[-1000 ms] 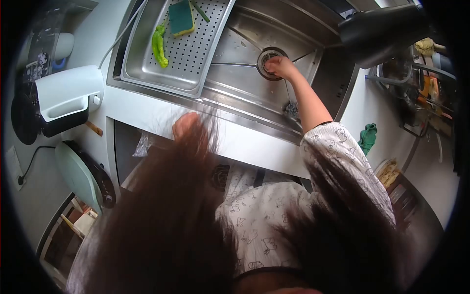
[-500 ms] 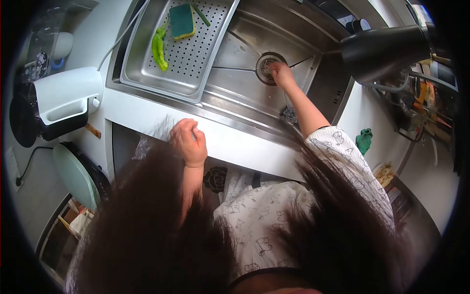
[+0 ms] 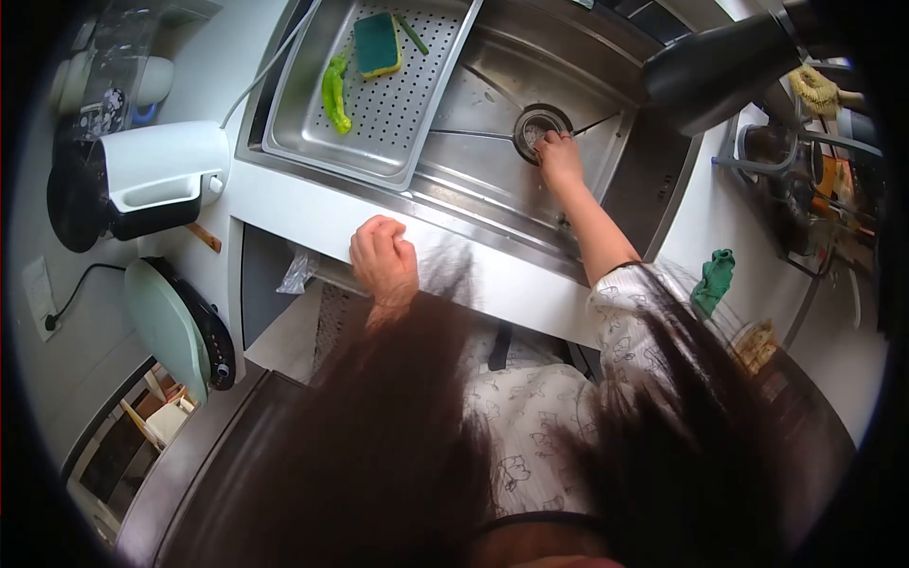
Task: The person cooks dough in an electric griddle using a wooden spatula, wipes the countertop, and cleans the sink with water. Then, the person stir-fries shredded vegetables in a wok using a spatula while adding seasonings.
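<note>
1. Through the head camera I see the right hand (image 3: pixel 561 159) reaching down into the sink (image 3: pixel 492 71), its bent fingers close together at the drain (image 3: pixel 537 123). The fingertips meet its near rim; I can't tell whether they grip anything.
2. The left hand (image 3: pixel 383 256) is loosely curled at the edge of the white counter (image 3: pixel 303 204), fingers partly folded. I see nothing in it, though its palm is hidden from me.
3. As for how far things are along, I judge the reach to the drain done: the right hand is there. I see nothing raised clear of the opening, and the inside is too small for me to tell whether any scraps lie in it.
4. The metal tray (image 3: pixel 331 159) sits over the sink's left part. In it lie a green pepper (image 3: pixel 333 95), a sponge (image 3: pixel 377 45) and a short green piece (image 3: pixel 413 36), all well apart from both hands.
5. A crumpled green thing (image 3: pixel 712 282) lies beyond the right forearm.
</note>
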A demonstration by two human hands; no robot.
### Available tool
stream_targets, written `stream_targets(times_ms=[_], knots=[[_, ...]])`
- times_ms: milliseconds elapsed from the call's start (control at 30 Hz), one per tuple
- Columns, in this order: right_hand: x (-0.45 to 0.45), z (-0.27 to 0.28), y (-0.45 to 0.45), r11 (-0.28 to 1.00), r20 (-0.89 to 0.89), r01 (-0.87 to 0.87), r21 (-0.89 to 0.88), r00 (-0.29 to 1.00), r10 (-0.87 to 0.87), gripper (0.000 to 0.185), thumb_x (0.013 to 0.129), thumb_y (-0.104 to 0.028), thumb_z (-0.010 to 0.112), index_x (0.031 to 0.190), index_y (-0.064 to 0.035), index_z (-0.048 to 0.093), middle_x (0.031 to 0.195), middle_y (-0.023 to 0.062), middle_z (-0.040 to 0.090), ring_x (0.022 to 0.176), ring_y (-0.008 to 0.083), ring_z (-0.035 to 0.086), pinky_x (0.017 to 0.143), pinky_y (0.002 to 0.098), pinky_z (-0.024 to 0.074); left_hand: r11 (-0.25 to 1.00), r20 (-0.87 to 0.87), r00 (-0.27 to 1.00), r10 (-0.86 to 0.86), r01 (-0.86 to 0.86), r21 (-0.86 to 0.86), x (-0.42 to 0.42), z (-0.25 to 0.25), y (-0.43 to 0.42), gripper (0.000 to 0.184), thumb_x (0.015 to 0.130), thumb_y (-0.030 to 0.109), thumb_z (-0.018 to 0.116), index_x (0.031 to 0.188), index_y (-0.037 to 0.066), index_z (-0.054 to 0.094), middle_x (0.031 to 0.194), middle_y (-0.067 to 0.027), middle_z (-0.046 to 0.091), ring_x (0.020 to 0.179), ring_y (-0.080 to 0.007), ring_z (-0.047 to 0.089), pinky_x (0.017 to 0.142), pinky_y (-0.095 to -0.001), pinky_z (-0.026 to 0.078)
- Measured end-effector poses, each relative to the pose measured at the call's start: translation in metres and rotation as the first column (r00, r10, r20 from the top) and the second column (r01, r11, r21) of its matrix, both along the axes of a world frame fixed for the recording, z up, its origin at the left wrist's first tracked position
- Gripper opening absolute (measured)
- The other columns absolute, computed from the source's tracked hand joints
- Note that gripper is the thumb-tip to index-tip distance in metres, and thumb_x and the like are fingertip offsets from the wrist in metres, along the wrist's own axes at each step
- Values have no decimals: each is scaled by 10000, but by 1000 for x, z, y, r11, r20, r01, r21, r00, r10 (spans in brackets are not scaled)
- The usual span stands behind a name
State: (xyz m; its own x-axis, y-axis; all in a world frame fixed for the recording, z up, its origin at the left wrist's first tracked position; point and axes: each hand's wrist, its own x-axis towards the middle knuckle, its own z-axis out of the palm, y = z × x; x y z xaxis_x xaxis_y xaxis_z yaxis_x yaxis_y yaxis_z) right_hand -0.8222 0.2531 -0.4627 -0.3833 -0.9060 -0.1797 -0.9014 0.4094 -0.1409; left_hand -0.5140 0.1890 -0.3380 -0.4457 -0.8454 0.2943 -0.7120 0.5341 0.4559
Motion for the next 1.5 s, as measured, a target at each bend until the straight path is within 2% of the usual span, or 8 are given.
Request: stream_targets(times_ms=[267,367,533,700,867,967,1067,1500], knots=[[66,138,6,871,-197,-220,-439,969,146,101,706,-92,664,791,-140,638,870,32,536,857,235,534,728,362,446,960,-237,946,-220,253,117,24,14,-11,252,712,57,607,950,134,580,1071,-56,547,1008,-278,518,868,-420,409],[135,198,1,826,-181,-255,-502,965,188,143,713,-86,694,840,-145,663,839,22,527,816,223,527,735,368,431,997,-354,935,-9,36,70,100,41,-21,306,734,62,632,1032,94,571,1197,-129,498,1126,-337,454,959,-427,362],[250,234,-8,815,237,-47,-577,946,222,141,746,-57,707,879,-93,676,801,45,559,744,247,532,659,365,422,971,43,973,227,-230,62,223,34,-60,774,736,283,757,1342,15,357,1372,-206,357,1282,-392,330,1070,-498,263],[318,225,-19,878,670,234,-418,732,123,104,844,-88,661,926,-25,648,745,53,493,663,151,479,612,263,392,983,-140,988,57,-31,181,217,25,-78,782,763,427,724,1338,21,384,1331,-180,422,1247,-359,390,1027,-470,343],[345,190,-21,866,869,387,-315,484,99,159,908,-173,620,921,-16,640,746,0,461,677,97,452,641,253,389,934,98,992,-77,38,355,217,14,-90,351,781,294,703,1019,59,595,1027,-70,622,1027,-291,567,853,-457,460],[366,200,-24,851,997,522,-65,72,32,155,948,-210,571,951,-61,614,822,-34,495,732,78,459,673,216,387,917,-31,998,-55,63,395,223,-1,-104,213,821,203,655,960,46,615,887,-99,649,810,-232,648,710,-380,516],[376,157,-29,812,943,576,99,-315,109,139,956,-220,553,1019,-102,589,825,-39,514,745,68,484,673,213,402,589,-178,945,275,-19,808,227,-4,-112,188,850,168,623,986,39,617,860,-87,648,828,-165,648,714,-331,518],[399,116,-46,634,851,730,256,-481,210,130,957,-224,552,936,-97,570,804,-14,566,781,115,592,618,217,456,179,-366,507,781,380,908,255,-57,-67,557,914,352,567,1354,62,387,1408,-114,409,1335,-264,346,1069,-403,288]])
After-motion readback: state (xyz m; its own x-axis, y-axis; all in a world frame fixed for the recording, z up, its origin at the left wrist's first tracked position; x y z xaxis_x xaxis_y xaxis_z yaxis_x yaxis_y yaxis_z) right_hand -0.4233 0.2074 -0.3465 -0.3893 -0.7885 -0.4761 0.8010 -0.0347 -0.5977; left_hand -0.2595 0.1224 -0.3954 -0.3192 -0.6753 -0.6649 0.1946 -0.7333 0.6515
